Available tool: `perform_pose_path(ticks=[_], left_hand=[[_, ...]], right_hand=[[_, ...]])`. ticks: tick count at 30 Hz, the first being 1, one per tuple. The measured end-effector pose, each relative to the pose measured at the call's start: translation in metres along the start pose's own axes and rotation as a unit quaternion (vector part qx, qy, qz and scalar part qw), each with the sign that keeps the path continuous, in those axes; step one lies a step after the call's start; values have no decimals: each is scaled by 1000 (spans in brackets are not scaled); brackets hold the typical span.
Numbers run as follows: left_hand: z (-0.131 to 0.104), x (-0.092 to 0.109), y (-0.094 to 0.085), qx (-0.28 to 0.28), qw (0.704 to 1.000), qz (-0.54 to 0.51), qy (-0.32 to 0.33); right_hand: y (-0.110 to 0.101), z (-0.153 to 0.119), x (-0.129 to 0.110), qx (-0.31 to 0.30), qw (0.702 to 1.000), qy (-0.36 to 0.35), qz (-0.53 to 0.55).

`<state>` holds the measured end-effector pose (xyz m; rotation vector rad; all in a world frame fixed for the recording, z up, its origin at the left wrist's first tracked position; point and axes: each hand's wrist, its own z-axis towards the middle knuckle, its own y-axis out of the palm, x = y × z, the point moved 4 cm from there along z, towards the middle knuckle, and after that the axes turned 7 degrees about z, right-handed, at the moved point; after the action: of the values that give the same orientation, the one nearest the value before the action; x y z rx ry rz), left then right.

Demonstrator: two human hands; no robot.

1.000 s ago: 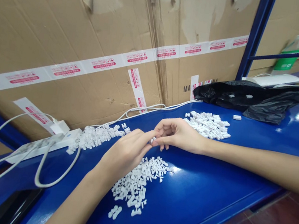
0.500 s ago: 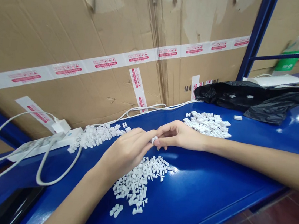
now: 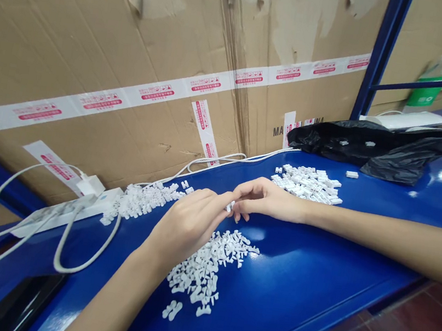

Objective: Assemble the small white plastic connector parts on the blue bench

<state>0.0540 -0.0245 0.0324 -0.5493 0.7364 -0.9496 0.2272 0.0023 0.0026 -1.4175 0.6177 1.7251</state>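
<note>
My left hand [image 3: 192, 219] and my right hand [image 3: 268, 199] meet above the blue table [image 3: 294, 287]. Between their fingertips is a small white plastic piece [image 3: 230, 207], gripped by both and partly hidden by the fingers. Just below the hands lies a loose pile of small white bone-shaped pieces [image 3: 205, 271]. To the left, against the cardboard, spreads another heap of small white parts [image 3: 145, 200]. Behind my right hand is a pile of white block-like pieces [image 3: 305, 182].
A black plastic bag [image 3: 373, 147] lies at the back right. At left are a white power strip [image 3: 51, 215] with cables and a dark glossy phone-like object [image 3: 21, 302]. Large cardboard [image 3: 140, 37] walls off the back. A bottle [image 3: 430, 86] stands beyond the blue frame.
My right thumb has shifted slightly at the white piece, showing more of it. Both hands otherwise stay in nearly the same place, and the piles look unchanged.
</note>
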Motion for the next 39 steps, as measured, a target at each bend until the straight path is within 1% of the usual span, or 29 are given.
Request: perform_pose_path(ticks=[4,9,13,15,17,18,20,21,23,25,27,31,33,34,36,39], left_hand=[[0,0,0,0,1000,-3,1],[0,1,0,13,1000,-9,7],[-1,-1,2,6,1000,-4,9],[-4,-7,4,0,1000,-1,-13],[-9,-18,6,-1,998,7,-62],[-12,-25,6,0,995,16,-96],[-21,-42,7,-9,985,46,-167],[-26,-51,8,-24,977,62,-204],[-37,-68,8,-67,957,89,-267],[-47,-82,7,-111,933,115,-324],[-54,-91,4,-142,910,143,-363],[-60,-98,-1,-177,880,207,-388],[-62,-99,-2,-194,865,234,-399],[-63,-99,-1,-203,859,242,-404],[-64,-99,-1,-215,851,244,-413],[-63,-98,0,-202,856,231,-416]], right_hand=[[-2,0,2,9,1000,4,-3],[-4,0,3,8,1000,-9,-12],[-1,1,4,5,1000,-4,-15],[1,1,5,18,1000,-9,-20],[0,1,5,53,997,-20,-48],[-2,1,5,78,993,-30,-81],[-8,-1,2,128,973,-64,-183],[-12,-2,-1,148,954,-85,-245],[-19,-4,-5,169,907,-124,-365],[-27,-4,-7,169,865,-131,-454],[-36,-3,-4,170,834,-95,-516],[-48,-4,7,179,779,62,-597],[-50,-6,12,180,762,123,-609],[-51,-6,14,182,756,141,-612],[-52,-7,15,189,745,153,-621],[-54,-7,14,200,724,144,-645]])
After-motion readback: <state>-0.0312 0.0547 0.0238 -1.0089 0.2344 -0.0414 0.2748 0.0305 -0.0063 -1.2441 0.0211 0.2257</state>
